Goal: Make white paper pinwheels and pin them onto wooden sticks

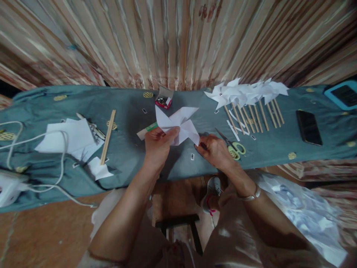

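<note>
A white folded paper pinwheel [180,123] is held above the teal cloth-covered bench [131,111]. My left hand [158,143] is closed, pinching the pinwheel at its centre with thumb on top. My right hand [213,150] is closed just right of the pinwheel, touching its lower right tip; what its fingers pinch is too small to make out. A paper strip with a green band [147,129] lies behind my left hand. A small red box of pins [164,100] stands open beyond the pinwheel.
Green-handled scissors [232,147] lie right of my right hand. Several finished pinwheels on wooden sticks [251,98] lie at the right, with a black phone [308,126] and a teal tablet [344,93] beyond. White paper sheets [74,137], wooden sticks [108,136] and white cables [60,163] lie at the left.
</note>
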